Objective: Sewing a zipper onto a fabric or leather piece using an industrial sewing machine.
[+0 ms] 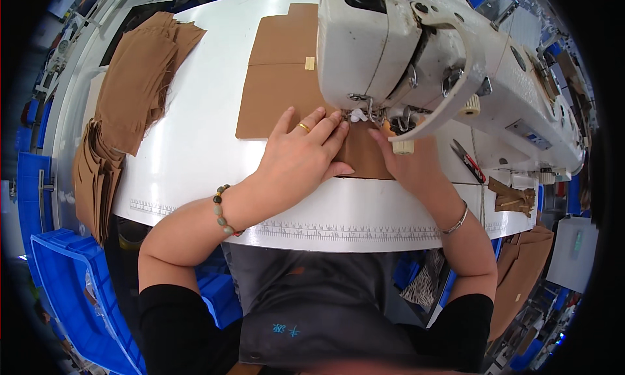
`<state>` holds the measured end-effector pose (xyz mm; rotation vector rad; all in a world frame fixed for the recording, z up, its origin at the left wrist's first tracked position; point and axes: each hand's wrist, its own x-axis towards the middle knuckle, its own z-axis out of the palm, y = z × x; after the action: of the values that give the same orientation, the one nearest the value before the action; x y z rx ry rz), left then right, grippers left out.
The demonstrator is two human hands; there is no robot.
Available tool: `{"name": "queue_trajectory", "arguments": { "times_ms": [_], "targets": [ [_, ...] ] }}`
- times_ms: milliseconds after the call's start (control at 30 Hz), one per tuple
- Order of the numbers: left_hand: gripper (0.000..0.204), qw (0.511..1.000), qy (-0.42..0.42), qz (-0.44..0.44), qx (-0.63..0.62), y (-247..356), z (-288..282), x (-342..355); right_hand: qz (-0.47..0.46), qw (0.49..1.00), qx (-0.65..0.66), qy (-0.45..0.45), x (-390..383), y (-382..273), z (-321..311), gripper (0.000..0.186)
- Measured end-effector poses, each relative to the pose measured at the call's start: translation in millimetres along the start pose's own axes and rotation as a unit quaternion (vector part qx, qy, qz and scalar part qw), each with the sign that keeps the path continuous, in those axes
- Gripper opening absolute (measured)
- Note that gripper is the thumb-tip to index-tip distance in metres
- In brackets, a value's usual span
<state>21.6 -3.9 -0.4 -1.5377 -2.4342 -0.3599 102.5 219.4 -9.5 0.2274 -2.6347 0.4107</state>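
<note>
A brown fabric panel [277, 82] lies on the white table, its near part running under the needle area of a white sewing machine [364, 49]. My left hand [303, 150] rests flat on the fabric just left of the presser foot, fingers stretched out and a ring on one of them. On the other side, my right hand [416, 163] lies at the right edge of the fabric with its thumb extended. The machine's guard and head hide most of its fingers. A small pale tag [309, 63] sits on the panel.
Stacks of brown fabric pieces [140, 75] lie at the left, more [97, 173] hanging over the table's edge. Red-handled thread snips [469, 161] and brown strips [512, 197] are at the right. A printed ruler [338, 232] follows the front edge. A blue bin [78, 290] stands lower left.
</note>
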Motion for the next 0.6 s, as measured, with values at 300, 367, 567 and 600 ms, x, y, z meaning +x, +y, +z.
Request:
{"name": "queue_trajectory", "arguments": {
  "times_ms": [300, 367, 567, 600],
  "targets": [
    [0.054, 0.999, -0.031, 0.012, 0.018, 4, -5, -9, -0.093, 0.987, -0.114, -0.067, -19, -41, -13, 0.027],
    [0.053, 1.000, -0.020, 0.012, -0.005, 5, -7, -9, -0.124, 0.985, -0.104, -0.055, -23, -50, -14, 0.029],
    [0.053, 0.998, -0.007, 0.049, -0.033, 1, -9, -7, -0.149, 0.988, -0.025, -0.024, -26, -53, -28, 0.023],
    [0.053, 0.998, -0.001, 0.058, -0.028, 1, -7, -6, -0.140, 0.989, 0.008, -0.038, -34, -44, -46, 0.021]
  ]
}}
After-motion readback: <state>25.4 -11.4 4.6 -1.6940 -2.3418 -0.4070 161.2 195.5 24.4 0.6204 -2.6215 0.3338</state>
